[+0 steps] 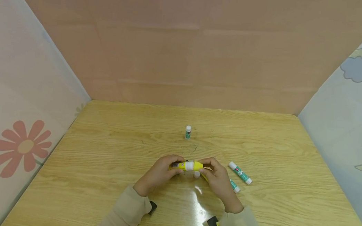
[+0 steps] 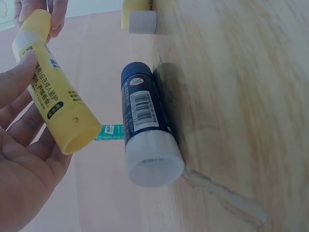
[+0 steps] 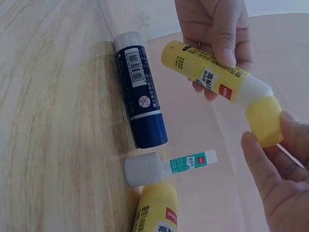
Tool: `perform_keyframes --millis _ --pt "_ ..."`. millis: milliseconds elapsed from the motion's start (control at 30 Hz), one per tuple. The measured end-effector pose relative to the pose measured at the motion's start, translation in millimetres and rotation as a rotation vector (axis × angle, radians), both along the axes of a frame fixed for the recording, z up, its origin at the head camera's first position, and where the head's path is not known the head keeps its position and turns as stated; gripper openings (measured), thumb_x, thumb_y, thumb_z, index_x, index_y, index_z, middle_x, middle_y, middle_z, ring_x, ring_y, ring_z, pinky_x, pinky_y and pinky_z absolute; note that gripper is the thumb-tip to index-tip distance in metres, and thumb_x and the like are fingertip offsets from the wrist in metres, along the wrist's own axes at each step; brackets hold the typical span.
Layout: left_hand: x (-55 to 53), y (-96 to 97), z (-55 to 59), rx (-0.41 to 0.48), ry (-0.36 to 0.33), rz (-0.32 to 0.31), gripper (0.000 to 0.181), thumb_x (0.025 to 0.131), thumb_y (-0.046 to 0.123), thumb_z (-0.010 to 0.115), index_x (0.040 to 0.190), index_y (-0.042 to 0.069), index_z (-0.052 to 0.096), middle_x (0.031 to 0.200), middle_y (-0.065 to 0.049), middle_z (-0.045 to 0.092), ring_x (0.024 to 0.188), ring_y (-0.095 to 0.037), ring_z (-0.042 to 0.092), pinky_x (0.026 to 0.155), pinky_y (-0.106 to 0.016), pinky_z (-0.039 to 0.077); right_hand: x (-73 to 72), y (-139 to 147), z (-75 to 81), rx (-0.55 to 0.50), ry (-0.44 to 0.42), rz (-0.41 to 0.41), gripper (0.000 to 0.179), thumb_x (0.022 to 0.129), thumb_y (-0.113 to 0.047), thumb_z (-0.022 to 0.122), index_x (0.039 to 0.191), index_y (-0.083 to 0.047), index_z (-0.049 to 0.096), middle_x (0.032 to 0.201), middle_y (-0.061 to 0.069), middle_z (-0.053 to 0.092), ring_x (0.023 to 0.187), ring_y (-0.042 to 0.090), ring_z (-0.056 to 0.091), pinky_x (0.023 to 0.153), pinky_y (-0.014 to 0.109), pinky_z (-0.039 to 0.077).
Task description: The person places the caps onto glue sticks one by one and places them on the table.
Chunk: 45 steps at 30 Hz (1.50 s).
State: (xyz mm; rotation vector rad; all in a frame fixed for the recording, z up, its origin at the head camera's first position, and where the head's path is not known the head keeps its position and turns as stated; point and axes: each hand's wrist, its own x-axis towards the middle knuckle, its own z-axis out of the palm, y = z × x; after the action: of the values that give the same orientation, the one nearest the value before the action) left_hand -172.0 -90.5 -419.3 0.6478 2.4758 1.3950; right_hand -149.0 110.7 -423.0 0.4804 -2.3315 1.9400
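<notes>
My left hand [image 1: 162, 170] grips a yellow glue stick [image 2: 58, 96] by its barrel, above the table. The fingers of my right hand [image 1: 217, 177] pinch a yellow cap [image 3: 264, 122] at the stick's white end. In the right wrist view the cap sits at an angle to the barrel, with the white collar [image 3: 253, 90] showing between them. Below the hands, a dark blue glue stick [image 3: 140, 92] with a white end lies on the table; the hands mostly hide it in the head view. A small white cap [image 1: 197, 174] stands close by.
Another yellow glue stick [image 3: 157, 212] lies partly under my right hand. Two green and white glue sticks lie to the right, one [image 1: 240, 172] in full view and one [image 1: 234, 186] partly covered. A third green glue stick [image 1: 188, 132] stands upright farther back on the wooden table [image 1: 120, 130].
</notes>
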Motion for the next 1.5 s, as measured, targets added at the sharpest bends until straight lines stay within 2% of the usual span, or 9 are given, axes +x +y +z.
perform_keyframes --millis 100,367,533,633,800,1033,1167,1300,1500 --pt "0.3 -0.4 -0.2 -0.005 0.004 -0.002 0.027 0.078 0.009 0.062 0.105 0.011 0.058 0.105 0.005 0.055 0.094 -0.01 0.049 0.08 -0.025 0.042 0.7 -0.5 0.7 -0.003 -0.002 0.004 0.018 0.076 0.012 0.055 0.092 0.004 0.054 0.095 0.014 0.055 0.088 0.023 0.053 0.07 0.024 0.048" --pt "0.6 -1.5 -1.8 -0.015 0.043 -0.021 0.027 0.077 0.011 0.063 0.104 0.01 0.059 0.106 0.004 0.055 0.094 -0.01 0.049 0.08 -0.025 0.042 0.9 -0.5 -1.7 0.011 -0.012 0.013 0.018 0.076 0.011 0.057 0.092 0.003 0.054 0.094 0.013 0.055 0.088 0.017 0.052 0.071 0.024 0.048" --pt "1.5 -2.2 -0.7 -0.028 0.039 -0.03 0.028 0.077 0.016 0.062 0.105 0.011 0.059 0.107 0.004 0.055 0.095 -0.01 0.049 0.08 -0.025 0.042 1.8 -0.3 -1.6 0.023 -0.097 0.007 0.018 0.077 0.008 0.057 0.093 0.001 0.055 0.096 0.012 0.055 0.086 0.022 0.056 0.07 0.028 0.049" --pt "1.8 -2.5 -1.5 -0.037 0.039 -0.038 0.028 0.078 0.016 0.062 0.105 0.011 0.059 0.107 0.003 0.055 0.095 -0.01 0.049 0.079 -0.025 0.042 2.4 0.3 -2.0 0.033 -0.117 0.02 0.018 0.077 0.007 0.057 0.094 0.002 0.055 0.098 0.015 0.054 0.082 0.024 0.059 0.069 0.031 0.049" --pt "2.6 -2.5 -1.4 -0.054 0.052 -0.046 0.027 0.078 0.013 0.063 0.104 0.011 0.06 0.107 0.003 0.055 0.094 -0.011 0.049 0.079 -0.025 0.042 3.1 0.6 -2.7 0.059 -0.069 0.048 0.018 0.077 0.005 0.058 0.094 0.003 0.055 0.098 0.017 0.054 0.08 0.027 0.06 0.068 0.03 0.05" --pt "1.8 -2.3 -1.9 -0.093 0.14 -0.065 0.025 0.077 0.013 0.063 0.102 0.011 0.061 0.103 0.002 0.058 0.091 -0.012 0.05 0.078 -0.027 0.042 2.1 0.1 -4.0 0.086 -0.031 0.057 0.018 0.076 0.005 0.06 0.094 0.002 0.056 0.096 0.016 0.056 0.079 0.026 0.06 0.067 0.026 0.049" --pt "1.4 -2.5 -3.4 -0.107 0.164 -0.067 0.026 0.077 0.013 0.064 0.102 0.01 0.061 0.102 0.002 0.058 0.09 -0.011 0.049 0.077 -0.026 0.042 2.0 0.0 -3.6 0.084 -0.011 0.063 0.018 0.076 0.006 0.059 0.093 0.003 0.056 0.095 0.016 0.055 0.08 0.028 0.059 0.067 0.026 0.049" --pt "1.8 -2.1 -3.9 -0.113 0.172 -0.067 0.026 0.077 0.014 0.064 0.102 0.01 0.061 0.102 0.002 0.058 0.089 -0.011 0.049 0.077 -0.026 0.042 2.9 -0.3 -2.4 0.083 -0.004 0.069 0.018 0.076 0.005 0.06 0.094 0.004 0.056 0.096 0.018 0.055 0.081 0.029 0.059 0.068 0.026 0.049" --pt "3.3 -0.5 -2.8 -0.112 0.155 -0.065 0.023 0.077 0.012 0.064 0.1 0.01 0.061 0.102 0.001 0.058 0.091 -0.012 0.049 0.079 -0.028 0.041 4.8 -1.3 -1.1 0.076 -0.041 0.072 0.019 0.076 0.003 0.06 0.095 0.004 0.056 0.097 0.019 0.054 0.081 0.028 0.06 0.068 0.027 0.049"
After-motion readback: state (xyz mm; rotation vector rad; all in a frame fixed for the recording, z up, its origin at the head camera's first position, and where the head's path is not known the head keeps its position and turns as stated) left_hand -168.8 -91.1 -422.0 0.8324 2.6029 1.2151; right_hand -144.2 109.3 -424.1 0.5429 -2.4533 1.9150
